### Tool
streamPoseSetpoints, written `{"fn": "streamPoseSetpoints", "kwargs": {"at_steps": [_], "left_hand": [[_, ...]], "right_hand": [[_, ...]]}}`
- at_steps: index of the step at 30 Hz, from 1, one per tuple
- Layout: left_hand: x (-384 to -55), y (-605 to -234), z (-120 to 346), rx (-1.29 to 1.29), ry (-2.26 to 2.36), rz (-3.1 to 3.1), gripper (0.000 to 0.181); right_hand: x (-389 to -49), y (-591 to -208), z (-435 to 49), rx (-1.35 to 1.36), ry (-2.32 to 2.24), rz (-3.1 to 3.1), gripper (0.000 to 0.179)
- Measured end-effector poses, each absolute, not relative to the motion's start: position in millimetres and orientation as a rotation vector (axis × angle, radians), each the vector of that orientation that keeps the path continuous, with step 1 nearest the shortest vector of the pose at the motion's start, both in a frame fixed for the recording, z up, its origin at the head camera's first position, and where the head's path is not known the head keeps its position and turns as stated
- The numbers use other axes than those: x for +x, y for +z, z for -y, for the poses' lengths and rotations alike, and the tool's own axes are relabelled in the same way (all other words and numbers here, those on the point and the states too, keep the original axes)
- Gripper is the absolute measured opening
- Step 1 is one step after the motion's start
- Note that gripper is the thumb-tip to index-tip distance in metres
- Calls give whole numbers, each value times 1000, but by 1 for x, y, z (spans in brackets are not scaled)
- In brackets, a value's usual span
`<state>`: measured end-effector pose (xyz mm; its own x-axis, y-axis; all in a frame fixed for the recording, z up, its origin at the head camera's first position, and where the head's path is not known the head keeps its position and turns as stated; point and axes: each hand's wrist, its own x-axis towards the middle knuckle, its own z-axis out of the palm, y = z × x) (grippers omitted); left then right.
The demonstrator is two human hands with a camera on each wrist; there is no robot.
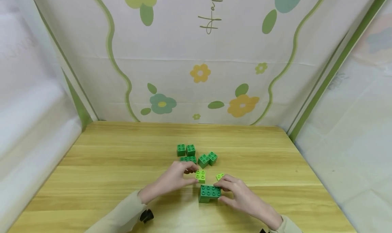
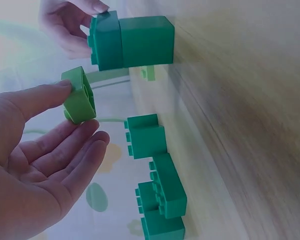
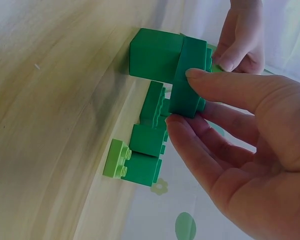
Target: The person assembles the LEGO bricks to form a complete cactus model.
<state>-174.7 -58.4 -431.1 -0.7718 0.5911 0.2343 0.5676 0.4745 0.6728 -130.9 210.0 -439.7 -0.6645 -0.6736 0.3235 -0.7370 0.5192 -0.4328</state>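
My left hand (image 1: pixel 176 176) pinches a small lime-green brick (image 2: pixel 78 95) between thumb and fingers, its hollow underside showing in the left wrist view. In the head view, this brick lies just behind a stack of green bricks. The stack is a long dark green brick (image 1: pixel 210 191) on top of a taller green block (image 1: pixel 203 199); the long one sticks out to the right past the block. Thumb and fingers of my right hand (image 1: pixel 237 193) grip that overhanging end. A second, flat lime-green brick (image 3: pixel 117 158) sits on the table behind the right hand's fingers.
Farther back on the wooden table (image 1: pixel 122 151) stand two square green bricks (image 1: pixel 185 150), with a long green brick (image 1: pixel 188 159) in front of them. Two more square green bricks (image 1: pixel 207 160) are to its right. A flower-printed cloth (image 1: pixel 199 90) rises behind the table.
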Motion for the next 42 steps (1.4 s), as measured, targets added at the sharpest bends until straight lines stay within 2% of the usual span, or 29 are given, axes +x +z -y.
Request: {"fn": "streamPoseSetpoints", "kwargs": {"at_steps": [42], "left_hand": [[-156,-434,51,1113,1179,-2621,28]], "right_hand": [[-135,-437,-203,1212,858,2659,38]]}}
